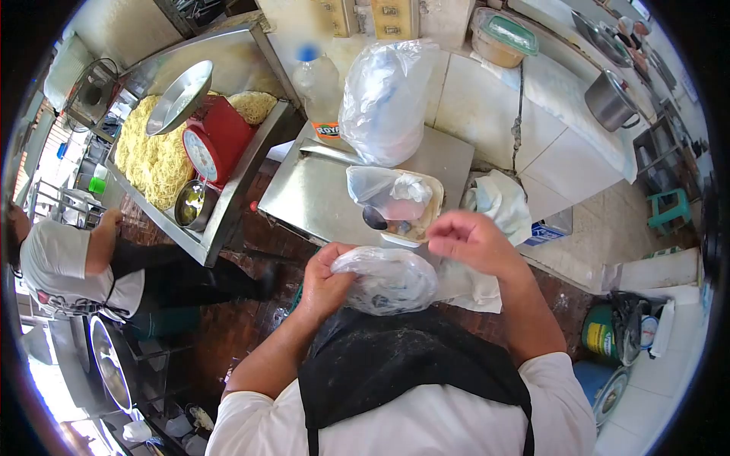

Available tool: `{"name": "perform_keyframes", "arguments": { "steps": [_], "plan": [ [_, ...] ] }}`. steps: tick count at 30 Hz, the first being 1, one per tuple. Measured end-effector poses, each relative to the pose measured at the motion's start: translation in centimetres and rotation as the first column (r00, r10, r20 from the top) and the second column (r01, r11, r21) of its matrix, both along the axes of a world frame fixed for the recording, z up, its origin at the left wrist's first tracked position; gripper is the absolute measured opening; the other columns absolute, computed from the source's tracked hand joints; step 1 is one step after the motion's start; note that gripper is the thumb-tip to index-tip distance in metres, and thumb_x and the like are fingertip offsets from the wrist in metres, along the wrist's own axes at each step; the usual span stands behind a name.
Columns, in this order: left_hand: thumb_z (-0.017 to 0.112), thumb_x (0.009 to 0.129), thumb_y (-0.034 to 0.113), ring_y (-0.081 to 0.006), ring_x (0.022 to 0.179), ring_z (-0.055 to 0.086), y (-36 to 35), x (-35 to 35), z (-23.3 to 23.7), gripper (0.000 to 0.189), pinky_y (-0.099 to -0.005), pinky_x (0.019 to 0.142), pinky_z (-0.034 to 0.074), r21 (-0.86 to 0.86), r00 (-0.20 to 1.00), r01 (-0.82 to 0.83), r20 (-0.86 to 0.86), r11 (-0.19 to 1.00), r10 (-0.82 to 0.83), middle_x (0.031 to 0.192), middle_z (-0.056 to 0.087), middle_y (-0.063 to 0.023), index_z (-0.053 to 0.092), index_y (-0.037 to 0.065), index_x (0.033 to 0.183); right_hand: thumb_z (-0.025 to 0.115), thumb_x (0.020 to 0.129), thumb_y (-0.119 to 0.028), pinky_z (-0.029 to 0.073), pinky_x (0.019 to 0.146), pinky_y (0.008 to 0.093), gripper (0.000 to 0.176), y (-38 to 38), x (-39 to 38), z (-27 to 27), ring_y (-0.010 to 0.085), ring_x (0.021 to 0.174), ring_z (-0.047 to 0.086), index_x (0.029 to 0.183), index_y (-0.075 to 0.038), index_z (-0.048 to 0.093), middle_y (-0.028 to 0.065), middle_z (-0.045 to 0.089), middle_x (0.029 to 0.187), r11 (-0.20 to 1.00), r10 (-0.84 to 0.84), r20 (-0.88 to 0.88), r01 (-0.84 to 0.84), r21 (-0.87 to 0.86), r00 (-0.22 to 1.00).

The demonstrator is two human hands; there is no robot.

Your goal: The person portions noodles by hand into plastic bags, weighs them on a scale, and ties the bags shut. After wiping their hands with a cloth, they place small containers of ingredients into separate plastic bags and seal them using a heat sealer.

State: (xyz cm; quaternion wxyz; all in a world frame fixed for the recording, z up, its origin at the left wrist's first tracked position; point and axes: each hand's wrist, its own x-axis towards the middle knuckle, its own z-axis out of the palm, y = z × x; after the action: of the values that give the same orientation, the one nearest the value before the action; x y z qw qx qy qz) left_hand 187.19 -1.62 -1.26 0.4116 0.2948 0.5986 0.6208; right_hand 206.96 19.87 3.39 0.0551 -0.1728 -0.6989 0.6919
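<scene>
My left hand (328, 280) is closed on the gathered edge of a clear plastic bag (388, 281), held in front of my black apron. The bag is crumpled, and I cannot make out any contents. My right hand (473, 242) hovers to the right of the bag, its fingers loosely curled and thumb apart, with nothing visible in it. Just beyond stands a whitish tub (433, 205) with a small plastic bag (389, 191) and a dark round thing (374, 218) in it. A large white plastic bag (388, 102) sits behind on the metal table (304, 186).
A bottle with a blue cap (315, 83) stands beside the large bag. To the left, a red scale (220, 140) and a metal bowl (196, 205) stand by piled noodles (152, 152). A white cloth (498, 201) hangs at right. Another person (84, 262) works at far left.
</scene>
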Motion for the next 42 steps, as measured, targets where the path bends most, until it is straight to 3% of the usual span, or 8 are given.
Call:
{"name": "perform_keyframes", "arguments": {
  "steps": [7,13,17,24,27,29,35,42],
  "plan": [
    [0.058,0.075,-0.008,-0.0136,0.084,0.064,-0.8,-1.5,0.1,0.022,-0.0272,0.078,0.051,-0.068,0.998,-0.055,0.020,0.996,0.057,0.093,0.069,-0.0060,0.062,0.001,0.095,0.076,0.085,-0.015,0.052,0.070,0.0276,0.020,0.5,-1.0,-1.5,0.0109,0.078,0.063,0.099,-0.004,0.069,0.0058,0.067,0.091,0.772,-0.262,-0.120,0.283,0.570,0.958],
    [0.062,0.076,-0.005,-0.0220,0.099,0.065,1.0,-0.7,2.3,0.030,-0.0332,0.088,0.052,0.091,0.985,-0.127,0.132,0.988,0.114,0.107,0.068,-0.0131,0.060,-0.001,0.106,0.073,0.091,-0.029,0.049,0.093,0.0307,0.055,-2.7,-0.4,-0.5,0.0122,0.102,0.060,0.135,-0.003,0.052,0.0048,0.063,0.119,0.992,0.065,-0.313,-0.096,-0.085,0.948],
    [0.077,0.077,0.011,-0.0418,0.134,0.045,3.5,2.7,5.5,0.059,-0.0479,0.107,0.041,0.195,0.607,0.343,-0.792,0.919,-0.059,0.138,0.048,-0.0302,0.054,-0.002,0.130,0.068,0.094,-0.027,0.046,0.099,0.0325,0.050,-5.4,-0.7,-0.1,0.0145,0.109,0.060,0.136,-0.004,0.052,0.0051,0.063,0.121,0.979,0.111,-0.322,-0.159,-0.127,0.940],
    [0.074,0.064,0.007,-0.0412,0.132,0.046,5.2,3.1,4.7,0.072,-0.0502,0.107,0.038,-0.057,0.165,0.385,-0.978,0.921,-0.129,0.144,0.045,-0.0245,0.054,0.002,0.133,0.058,0.099,-0.018,0.053,0.090,0.0376,0.040,-4.1,0.7,-2.1,0.0196,0.110,0.062,0.137,-0.008,0.052,0.0060,0.062,0.125,0.402,-0.360,-0.012,0.143,-0.904,0.933],
    [0.071,0.065,0.007,-0.0346,0.124,0.052,6.6,2.8,5.7,0.062,-0.0470,0.101,0.042,-0.094,0.069,0.382,-0.989,0.919,-0.130,0.133,0.056,-0.0136,0.059,0.005,0.126,0.058,0.099,-0.023,0.049,0.098,0.0386,0.049,-2.9,1.9,-0.9,0.0225,0.122,0.057,0.143,-0.007,0.046,0.0082,0.057,0.134,0.641,-0.337,-0.101,0.149,-0.753,0.936],
    [0.070,0.066,0.008,-0.0317,0.120,0.055,7.4,2.6,6.9,0.055,-0.0456,0.097,0.043,-0.095,0.058,0.357,-0.991,0.929,-0.124,0.125,0.061,-0.0077,0.062,0.008,0.120,0.066,0.094,-0.029,0.051,0.096,0.0398,0.059,-2.0,2.4,-0.3,0.0234,0.125,0.054,0.144,-0.006,0.045,0.0092,0.053,0.138,0.961,-0.255,-0.235,0.272,0.041,0.938],
    [0.068,0.070,0.009,-0.0338,0.089,0.065,10.0,2.3,6.3,0.010,-0.0445,0.076,0.053,-0.439,-0.055,0.169,-0.898,0.882,-0.436,0.094,0.067,-0.0118,0.067,0.006,0.080,0.076,0.079,-0.025,0.053,0.089,0.0413,0.070,-3.0,0.8,-1.8,0.0377,0.113,0.060,0.138,-0.003,0.045,0.0193,0.053,0.136,0.562,-0.136,-0.177,0.224,0.796,0.975],
    [0.079,0.077,0.025,-0.0335,0.097,0.068,5.6,2.3,7.0,0.046,-0.0417,0.083,0.055,-0.202,0.207,0.317,-0.939,0.927,-0.275,0.110,0.069,-0.0156,0.066,0.006,0.117,0.065,0.083,-0.026,0.055,0.078,0.0456,0.027,-0.4,-3.6,-4.3,0.0355,0.097,0.068,0.101,-0.005,0.066,0.0181,0.069,0.107,0.534,-0.183,0.354,-0.210,0.819,0.917]
  ]
}}
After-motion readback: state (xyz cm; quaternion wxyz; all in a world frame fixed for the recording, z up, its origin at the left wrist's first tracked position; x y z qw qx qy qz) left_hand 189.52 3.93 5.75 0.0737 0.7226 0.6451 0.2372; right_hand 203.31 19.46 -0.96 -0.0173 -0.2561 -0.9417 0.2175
